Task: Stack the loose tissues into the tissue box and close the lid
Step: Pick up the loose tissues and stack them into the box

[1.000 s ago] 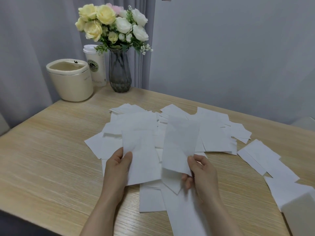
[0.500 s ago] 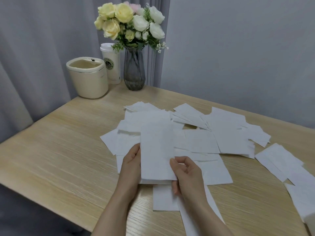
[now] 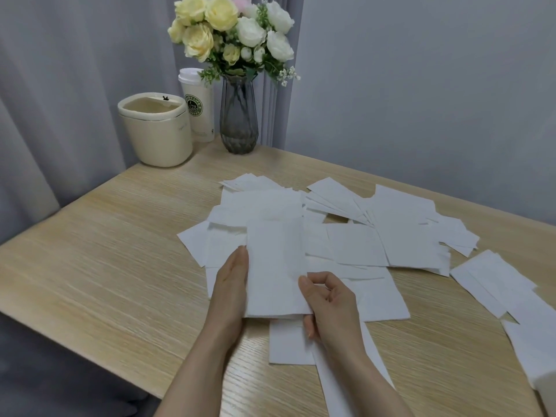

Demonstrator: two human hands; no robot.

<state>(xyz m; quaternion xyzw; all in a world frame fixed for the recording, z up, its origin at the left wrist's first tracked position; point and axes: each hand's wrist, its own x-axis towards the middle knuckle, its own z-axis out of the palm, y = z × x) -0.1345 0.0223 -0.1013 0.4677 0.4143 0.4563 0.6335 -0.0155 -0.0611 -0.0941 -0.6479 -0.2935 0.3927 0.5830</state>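
White, soft-creased tissue stack (image 3: pixel 275 266) in both grips, left hand (image 3: pixel 233 282) and right hand (image 3: pixel 329 302) pinching its edges

Two hands (image 3: pixel 231 284), one vase (image 3: pixel 237 115), one cup (image 3: pixel 197 103), one bin (image 3: pixel 155 130).

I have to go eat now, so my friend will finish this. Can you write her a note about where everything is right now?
Left hand: holds the left edge of a small stack of tissues, fingers straight along it.
Right hand: pinches the stack's lower right corner.
The stack is held just above the wooden table.
Many loose tissues lie spread across the table, more at the right edge.
The tissue box is not clearly in view.
Done: a few tissues gathered.
Left: gather the rest, fill the box, close the lid.
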